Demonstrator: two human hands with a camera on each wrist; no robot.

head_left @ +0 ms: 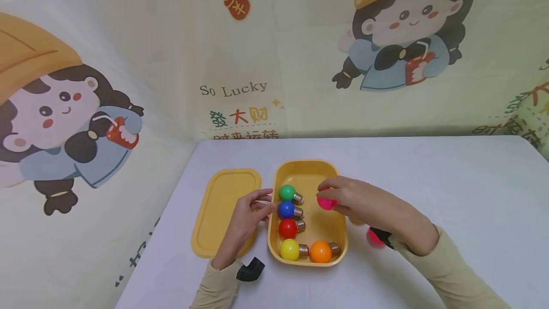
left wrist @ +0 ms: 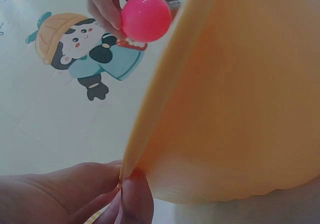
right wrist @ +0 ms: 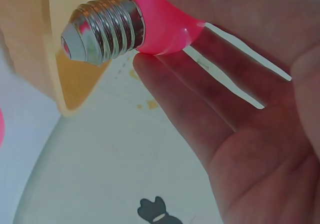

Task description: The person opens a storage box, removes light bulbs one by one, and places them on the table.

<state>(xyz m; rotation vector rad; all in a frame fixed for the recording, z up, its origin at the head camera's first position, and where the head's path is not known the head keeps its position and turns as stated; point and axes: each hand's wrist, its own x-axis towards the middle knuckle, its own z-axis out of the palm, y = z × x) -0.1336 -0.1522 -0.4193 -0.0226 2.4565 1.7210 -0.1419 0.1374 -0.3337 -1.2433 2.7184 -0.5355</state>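
My right hand [head_left: 369, 202] holds a pink light bulb [head_left: 326, 202] by its round globe, above the right side of a yellow plastic box [head_left: 309, 170]. The bulb's silver screw base [right wrist: 102, 29] points away from the palm in the right wrist view. My left hand [head_left: 244, 221] pinches the box's left rim between thumb and fingers, as the left wrist view shows. Inside the box, a green bulb [head_left: 287, 192], a blue bulb [head_left: 285, 209] and a red bulb [head_left: 287, 228] lie along the left side. A yellow bulb [head_left: 289, 250] and an orange bulb [head_left: 320, 252] lie at the near end.
A flat yellow lid [head_left: 223, 213] lies on the white table [head_left: 450, 180], left of the box and partly behind my left hand. Another pink round thing [head_left: 375, 238] sits on the table under my right wrist, half hidden. Printed cloth [head_left: 309, 61] hangs behind the table.
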